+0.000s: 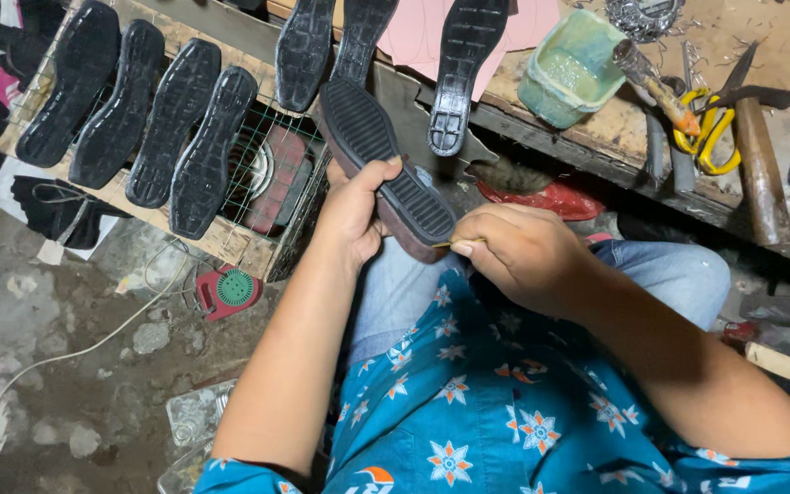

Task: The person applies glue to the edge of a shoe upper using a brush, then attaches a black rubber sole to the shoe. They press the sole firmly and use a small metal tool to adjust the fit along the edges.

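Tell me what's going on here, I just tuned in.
A seated person holds a shoe sole-up over their lap. The left hand grips it around the middle, while the right hand pinches something small and yellowish at the heel edge; what it is cannot be told. Four black soles lie in a row on a wire rack to the left, three more above. The workbench holds a green tub, yellow scissors and a hammer.

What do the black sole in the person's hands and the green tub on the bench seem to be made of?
The sole looks like matte black rubber, judging by its moulded ribbed tread. The green tub seems to be translucent plastic: light glows through its thin, smeared walls.
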